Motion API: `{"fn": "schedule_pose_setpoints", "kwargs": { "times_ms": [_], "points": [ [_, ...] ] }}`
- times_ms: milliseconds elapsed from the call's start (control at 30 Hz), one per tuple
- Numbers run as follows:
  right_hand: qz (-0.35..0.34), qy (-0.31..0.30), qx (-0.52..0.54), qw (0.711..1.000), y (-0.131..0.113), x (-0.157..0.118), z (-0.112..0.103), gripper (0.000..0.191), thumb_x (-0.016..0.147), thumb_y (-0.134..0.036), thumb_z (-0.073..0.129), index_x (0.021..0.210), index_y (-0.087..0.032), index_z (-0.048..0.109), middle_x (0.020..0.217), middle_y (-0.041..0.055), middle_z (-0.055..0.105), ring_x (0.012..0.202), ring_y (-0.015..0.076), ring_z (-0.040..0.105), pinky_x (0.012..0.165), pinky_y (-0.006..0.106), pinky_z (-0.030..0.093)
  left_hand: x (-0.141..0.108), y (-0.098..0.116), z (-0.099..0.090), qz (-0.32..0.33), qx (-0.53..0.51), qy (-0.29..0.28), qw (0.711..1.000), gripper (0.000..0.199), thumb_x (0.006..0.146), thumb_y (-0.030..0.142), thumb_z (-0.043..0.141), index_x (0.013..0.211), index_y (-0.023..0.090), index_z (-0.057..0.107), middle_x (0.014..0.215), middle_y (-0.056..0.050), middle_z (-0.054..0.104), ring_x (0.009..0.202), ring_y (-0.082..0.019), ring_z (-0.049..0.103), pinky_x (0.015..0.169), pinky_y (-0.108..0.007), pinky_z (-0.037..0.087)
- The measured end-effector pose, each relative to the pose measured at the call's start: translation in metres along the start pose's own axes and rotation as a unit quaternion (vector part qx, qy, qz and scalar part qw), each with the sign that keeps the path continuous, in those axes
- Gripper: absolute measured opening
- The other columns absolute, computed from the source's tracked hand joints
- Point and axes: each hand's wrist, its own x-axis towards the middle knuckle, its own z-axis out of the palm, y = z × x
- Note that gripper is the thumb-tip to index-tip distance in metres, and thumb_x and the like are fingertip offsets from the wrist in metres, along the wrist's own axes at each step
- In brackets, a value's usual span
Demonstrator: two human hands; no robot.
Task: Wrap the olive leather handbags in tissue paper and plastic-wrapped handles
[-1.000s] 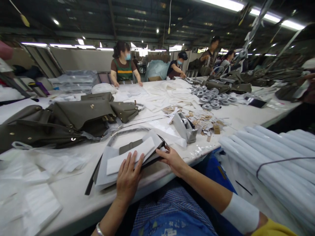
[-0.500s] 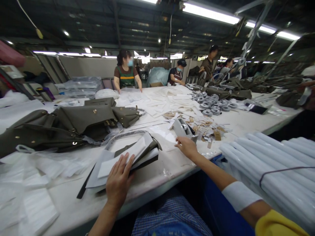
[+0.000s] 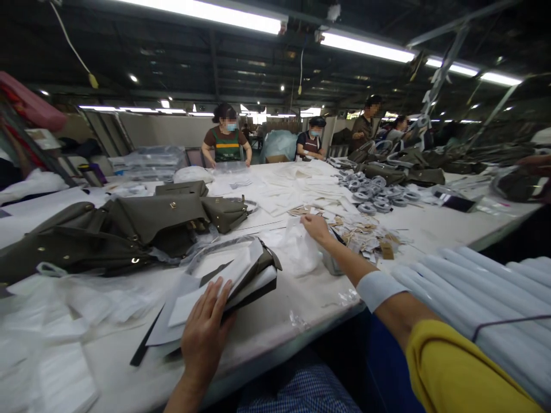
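A dark olive bag [image 3: 270, 259] lies on its side near the table's front edge, with white and grey sheets against it. My left hand [image 3: 205, 327] rests on a white sheet [image 3: 187, 301] on the bag, its fingers stretched out. To the right, my right hand [image 3: 316, 228] pinches the top of a thin, translucent white sheet [image 3: 299, 249], which hangs partly lifted from the table. Behind my right wrist is a grey dispenser-like object [image 3: 332, 265], mostly hidden. A looped handle wrapped in clear film [image 3: 202, 255] lies behind the bag.
Olive bags [image 3: 150, 223] lie at the left behind white wrapping sheets [image 3: 64, 367]. Tags [image 3: 370, 244] and rolled grey straps [image 3: 374, 192] are beyond my right hand. Large white rolls [image 3: 473, 292] stand at the right edge. Across the table [image 3: 447, 229], people work.
My right hand has moved up and slightly left, and lifted the thin white sheet. My left hand has stayed on the bag's sheets. The view has tilted upward a little.
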Motion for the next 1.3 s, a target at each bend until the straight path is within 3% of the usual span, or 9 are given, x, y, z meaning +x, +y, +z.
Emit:
{"fn": "schedule_pose_setpoints", "kwargs": {
  "times_ms": [67,200,400,667,867,967,1067,1200,1300],
  "points": [
    [-0.007,0.0,-0.01,1.0,-0.004,0.009,-0.008,0.043,0.101,-0.031,0.032,0.112,-0.014,0.07,0.109,0.0122,0.072,0.102,0.0216,0.062,0.084,0.028,0.041,0.001,0.0,0.0,-0.002,-0.003,0.002,1.0,0.062,0.096,0.024,0.05,0.154,0.027,0.03,0.151,-0.006,0.046,0.138,-0.028,0.045,0.109,-0.043,0.04],
    [-0.033,-0.048,-0.036,0.998,-0.009,0.005,-0.013,0.038,0.093,-0.038,0.057,0.118,-0.013,0.067,0.109,0.0144,0.072,0.103,0.0245,0.063,0.084,0.028,0.042,0.002,0.0,0.001,-0.008,-0.009,0.012,1.0,0.062,0.096,0.024,0.051,0.154,0.027,0.03,0.151,-0.007,0.046,0.137,-0.029,0.045,0.11,-0.043,0.04],
    [-0.091,-0.133,-0.058,0.985,-0.004,-0.054,-0.007,0.024,0.088,-0.039,0.066,0.09,-0.018,0.076,0.092,0.0093,0.075,0.091,0.023,0.067,0.079,0.028,0.045,0.003,0.002,-0.001,-0.013,-0.021,0.011,1.0,0.064,0.095,0.023,0.054,0.154,0.028,0.029,0.151,-0.007,0.046,0.138,-0.029,0.045,0.109,-0.044,0.041],
    [-0.044,-0.149,-0.123,0.98,0.032,-0.13,-0.007,0.04,0.092,-0.016,0.054,0.131,-0.011,0.061,0.119,0.0184,0.068,0.11,0.0305,0.064,0.093,0.036,0.047,0.002,0.002,-0.002,-0.022,-0.034,0.002,0.999,0.067,0.094,0.022,0.056,0.154,0.03,0.028,0.152,-0.006,0.045,0.138,-0.029,0.044,0.111,-0.045,0.039],
    [0.013,-0.173,-0.16,0.972,0.02,-0.12,0.006,0.033,0.09,-0.025,0.059,0.121,-0.019,0.068,0.106,0.0166,0.073,0.101,0.0306,0.068,0.086,0.039,0.051,0.002,0.002,0.0,-0.017,-0.044,-0.009,0.999,0.068,0.094,0.021,0.056,0.154,0.03,0.027,0.152,-0.006,0.045,0.139,-0.029,0.042,0.112,-0.045,0.038],
    [0.013,-0.146,-0.151,0.978,0.01,-0.11,-0.005,0.025,0.092,-0.029,0.056,0.105,-0.02,0.076,0.104,0.0166,0.073,0.102,0.0306,0.067,0.086,0.038,0.049,0.004,0.002,-0.002,-0.023,-0.04,-0.002,0.999,0.068,0.093,0.021,0.057,0.154,0.029,0.027,0.151,-0.007,0.046,0.138,-0.029,0.043,0.111,-0.044,0.039],
    [-0.005,-0.088,-0.135,0.987,-0.004,-0.106,-0.027,0.033,0.097,-0.035,0.046,0.108,-0.024,0.075,0.114,0.0125,0.071,0.112,0.0292,0.062,0.091,0.038,0.046,0.005,0.001,-0.002,-0.028,-0.037,0.009,0.999,0.068,0.093,0.023,0.058,0.154,0.029,0.028,0.151,-0.007,0.046,0.137,-0.029,0.045,0.11,-0.044,0.039],
    [-0.016,-0.069,0.066,0.995,-0.028,-0.122,-0.043,0.032,0.093,-0.04,0.052,0.102,-0.021,0.077,0.102,0.0083,0.075,0.102,0.0245,0.065,0.088,0.034,0.048,0.006,0.0,-0.004,-0.04,-0.044,0.017,0.998,0.067,0.093,0.025,0.058,0.153,0.029,0.029,0.151,-0.007,0.046,0.138,-0.028,0.044,0.111,-0.044,0.039],
    [0.032,-0.199,0.339,0.919,-0.044,-0.161,-0.028,0.036,0.088,-0.046,0.057,0.095,-0.015,0.075,0.082,0.0064,0.074,0.079,0.0195,0.068,0.075,0.031,0.053,0.007,0.001,-0.007,-0.045,-0.051,0.02,0.997,0.067,0.093,0.025,0.058,0.153,0.028,0.029,0.151,-0.007,0.047,0.138,-0.028,0.044,0.111,-0.044,0.039]
  ]
}}
